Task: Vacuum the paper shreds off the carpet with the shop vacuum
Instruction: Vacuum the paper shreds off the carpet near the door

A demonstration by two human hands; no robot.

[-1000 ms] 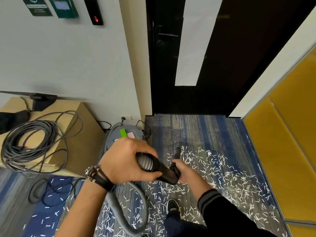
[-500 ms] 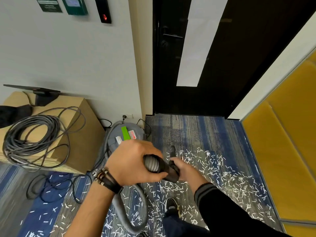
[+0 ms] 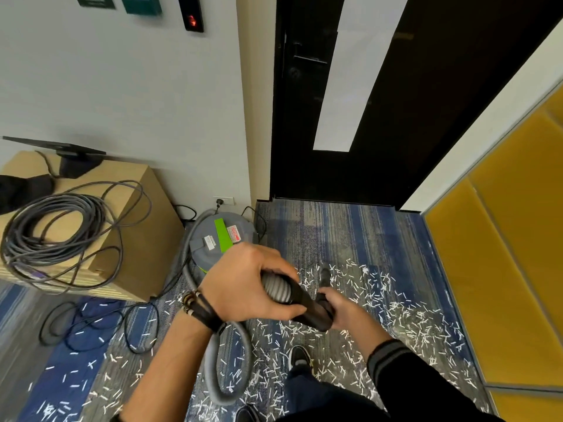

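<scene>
The black wand [image 3: 310, 306] slants down over the carpet [image 3: 350, 233], its tip near the scattered white paper shreds [image 3: 396, 303]; the left hand [image 3: 243, 287], palm down, curls its fingers round the ribbed hose [image 3: 275, 287] cuff; the right hand [image 3: 345, 310] clamps the wand lower down; the grey shop vacuum [image 3: 217, 243] stands behind by the wall; its green stripe and stickers carry no legible writing.

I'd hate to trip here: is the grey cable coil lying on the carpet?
No, the cable coil lies on top of the tan box by the wall, not on the carpet.
</scene>
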